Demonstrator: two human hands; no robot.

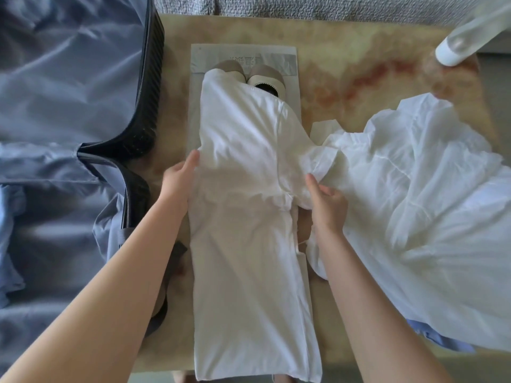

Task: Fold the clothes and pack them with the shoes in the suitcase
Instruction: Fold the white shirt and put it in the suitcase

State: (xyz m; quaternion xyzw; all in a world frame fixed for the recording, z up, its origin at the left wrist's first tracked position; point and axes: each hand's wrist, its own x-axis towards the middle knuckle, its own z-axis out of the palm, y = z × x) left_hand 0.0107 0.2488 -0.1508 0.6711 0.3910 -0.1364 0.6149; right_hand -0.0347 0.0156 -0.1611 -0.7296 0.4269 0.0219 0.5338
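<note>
A white T-shirt (249, 217) lies lengthwise down the middle of the table, folded into a long narrow strip. My left hand (179, 181) rests with straight fingers on the shirt's left edge. My right hand (327, 201) pinches the shirt's sleeve at its right edge. A pair of beige shoes (262, 74) stands at the far end, partly covered by the shirt's top. The open suitcase (69, 106) with blue lining lies at the left.
A grey sheet of paper (287, 62) lies under the shoes. A crumpled white garment (428, 203) covers the table's right side, with blue cloth (442, 338) showing beneath it. A white object (453, 48) stands at the far right. The marble table (359, 64) shows behind.
</note>
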